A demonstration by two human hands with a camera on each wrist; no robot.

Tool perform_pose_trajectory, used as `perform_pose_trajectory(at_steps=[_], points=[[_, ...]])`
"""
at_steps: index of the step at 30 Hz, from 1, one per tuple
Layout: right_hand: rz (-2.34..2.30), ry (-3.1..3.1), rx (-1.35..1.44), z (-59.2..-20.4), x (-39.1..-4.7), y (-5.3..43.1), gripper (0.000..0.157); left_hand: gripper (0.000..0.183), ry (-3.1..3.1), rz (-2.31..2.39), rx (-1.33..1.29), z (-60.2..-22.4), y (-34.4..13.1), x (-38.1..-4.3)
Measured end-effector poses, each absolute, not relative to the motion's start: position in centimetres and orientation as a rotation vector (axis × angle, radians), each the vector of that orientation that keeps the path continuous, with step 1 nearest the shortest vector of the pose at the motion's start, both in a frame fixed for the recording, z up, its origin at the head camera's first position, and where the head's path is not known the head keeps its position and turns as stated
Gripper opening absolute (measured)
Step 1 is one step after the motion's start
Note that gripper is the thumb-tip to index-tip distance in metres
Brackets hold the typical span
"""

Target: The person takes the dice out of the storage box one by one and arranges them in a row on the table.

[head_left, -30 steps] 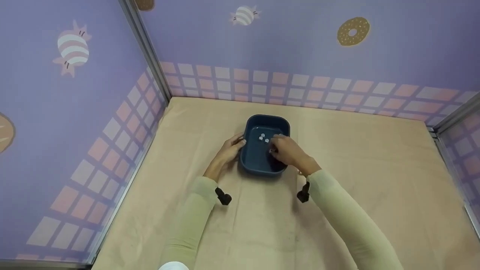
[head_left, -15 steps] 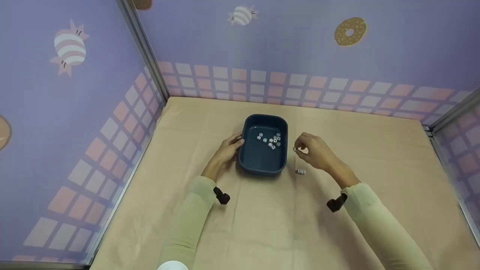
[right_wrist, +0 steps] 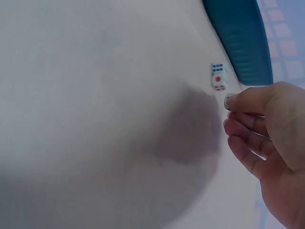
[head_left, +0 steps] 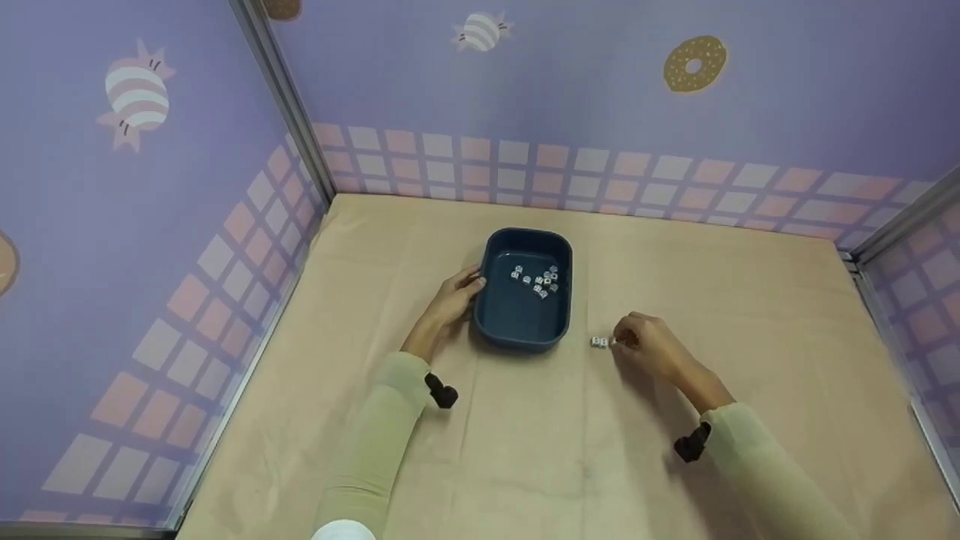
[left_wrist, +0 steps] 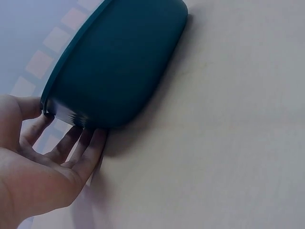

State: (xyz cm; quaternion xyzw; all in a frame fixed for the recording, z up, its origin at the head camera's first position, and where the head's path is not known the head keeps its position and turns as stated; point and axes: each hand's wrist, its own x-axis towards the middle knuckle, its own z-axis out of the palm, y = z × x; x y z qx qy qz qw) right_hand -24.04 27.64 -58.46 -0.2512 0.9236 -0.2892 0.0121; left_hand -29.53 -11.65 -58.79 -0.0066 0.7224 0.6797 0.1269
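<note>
A dark blue plastic bin [head_left: 523, 319] stands on the cloth-covered table with several white dice [head_left: 541, 283] lying in its far half. My left hand [head_left: 450, 300] grips the bin's left side; in the left wrist view its thumb is at the rim and the fingers lie against the wall [left_wrist: 105, 71]. Right of the bin, two dice [head_left: 598, 343] sit side by side on the cloth, one showing a red dot in the right wrist view. Close beside them, my right hand [head_left: 652, 349] pinches another die [right_wrist: 228, 101] between thumb and finger, low over the table.
Beige cloth [head_left: 525, 435] covers the table, with slight creases. Purple walls [head_left: 570, 90] with sweets and checks printed on them enclose the back and both sides. A black wrist mount [head_left: 442, 391] sits at each sleeve cuff.
My right hand has gone from inside the bin out to the right, then back toward me, carrying a die to the two on the table. My left hand has stayed on the bin.
</note>
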Motion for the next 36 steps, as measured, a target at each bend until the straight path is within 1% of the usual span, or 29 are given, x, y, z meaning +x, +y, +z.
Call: perform_pose_trajectory(at_steps=[8, 15, 24, 30, 36], points=[[-0.865, 2.861, -0.751, -59.0, -24.2, 26.7, 0.009, 0.053, 2.117, 1.962, -0.024, -58.9, -11.6, -29.4], [-0.938, 2.818, -0.69, -59.7, -23.9, 26.7, 0.015, 0.052, 2.087, 2.012, -0.038, -59.1, -11.7, -29.3], [-0.997, 2.856, -0.658, -60.4, -23.8, 26.4, 0.012, 0.051, 2.135, 1.972, -0.015, -58.9, -11.7, -29.4], [-1.004, 2.841, -0.666, -59.1, -25.0, 26.4, 0.015, 0.051, 2.115, 1.991, -0.036, -58.8, -11.7, -29.4], [-1.119, 2.876, -0.757, -56.2, -26.9, 24.7, 0.022, 0.052, 2.118, 1.992, -0.031, -58.9, -11.6, -29.4]])
